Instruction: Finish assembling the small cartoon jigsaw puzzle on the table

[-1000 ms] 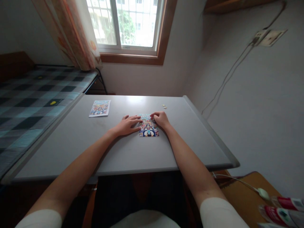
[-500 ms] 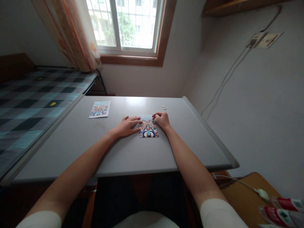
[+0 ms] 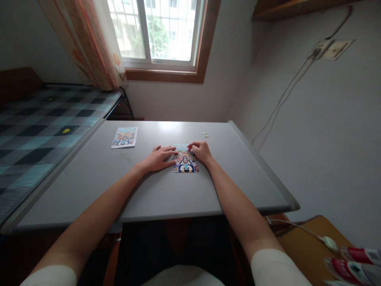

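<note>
I have the jigsaw puzzle (image 3: 186, 162) lying flat on the grey-white bench (image 3: 166, 196), in front of the person, between the two hands; I take its centre as my clock, with twelve towards the window (image 3: 169, 33). A blue cartoon dog's face fills its six o'clock end, busy multicoloured pieces cover the middle, and pale blue shows at twelve.

At nine o'clock I see the left hand (image 3: 160, 158), palm down, its fingers spread apart and the tips against the puzzle's edge. At two o'clock the right hand (image 3: 201, 151) bends over the upper corner, thumb and fingers drawn close; whether that grip is clamped on a piece I cannot tell, as it is too small to read.

Just beyond the right hand, at one o'clock, I make out a few loose puzzle pieces (image 3: 205, 135). A printed picture sheet (image 3: 124, 138) with a similar dog's face rests well apart at ten. Off the bench, I find a checked mattress (image 3: 59, 115) also towards ten and red-labelled bottles (image 3: 351, 271) at four.
</note>
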The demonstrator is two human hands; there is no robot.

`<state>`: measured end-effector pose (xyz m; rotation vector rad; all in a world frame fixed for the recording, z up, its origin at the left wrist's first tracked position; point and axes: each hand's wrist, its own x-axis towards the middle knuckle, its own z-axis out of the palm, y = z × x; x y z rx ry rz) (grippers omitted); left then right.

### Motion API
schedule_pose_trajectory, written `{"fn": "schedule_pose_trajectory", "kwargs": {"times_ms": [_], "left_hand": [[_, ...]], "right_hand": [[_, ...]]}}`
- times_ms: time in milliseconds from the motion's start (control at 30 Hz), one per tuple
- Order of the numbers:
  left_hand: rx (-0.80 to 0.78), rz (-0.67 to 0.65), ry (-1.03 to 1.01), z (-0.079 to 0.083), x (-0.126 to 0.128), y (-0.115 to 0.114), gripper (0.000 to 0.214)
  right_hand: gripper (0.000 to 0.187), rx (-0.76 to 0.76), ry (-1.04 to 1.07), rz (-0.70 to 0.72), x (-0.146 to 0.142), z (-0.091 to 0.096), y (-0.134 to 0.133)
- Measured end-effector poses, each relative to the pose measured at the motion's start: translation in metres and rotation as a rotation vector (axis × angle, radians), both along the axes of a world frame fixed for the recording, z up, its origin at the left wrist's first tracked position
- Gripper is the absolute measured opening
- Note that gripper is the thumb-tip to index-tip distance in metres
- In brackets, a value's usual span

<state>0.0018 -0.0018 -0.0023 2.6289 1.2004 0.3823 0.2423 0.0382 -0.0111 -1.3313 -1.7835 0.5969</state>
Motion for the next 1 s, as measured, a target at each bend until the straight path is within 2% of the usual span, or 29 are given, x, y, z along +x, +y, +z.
{"fn": "schedule_pose_trajectory", "kwargs": {"times_ms": [233, 467, 733, 867, 1000], "left_hand": [[0.002, 0.005, -0.004, -0.0001, 0.0006, 0.0002, 0.049], [0.008, 0.002, -0.002, -0.0010, 0.0000, 0.0009, 0.049], [0.010, 0.000, -0.005, -0.0019, 0.0000, 0.0006, 0.049], [0.008, 0.000, -0.003, -0.0019, -0.0005, 0.0013, 0.049], [0.012, 0.005, -0.002, -0.0022, -0.0002, 0.0017, 0.050]], "right_hand": [[0.031, 0.086, -0.056, 0.005, -0.0031, -0.0008, -0.0008], [0.030, 0.019, -0.002, 0.029, -0.0047, 0.0020, -0.0020], [0.030, -0.007, 0.036, 0.067, -0.0030, -0.0034, 0.0025], [0.030, 0.070, 0.028, 0.018, -0.0034, -0.0021, 0.0009], [0.038, 0.106, 0.040, 0.004, -0.0046, 0.0009, -0.0020]]}}
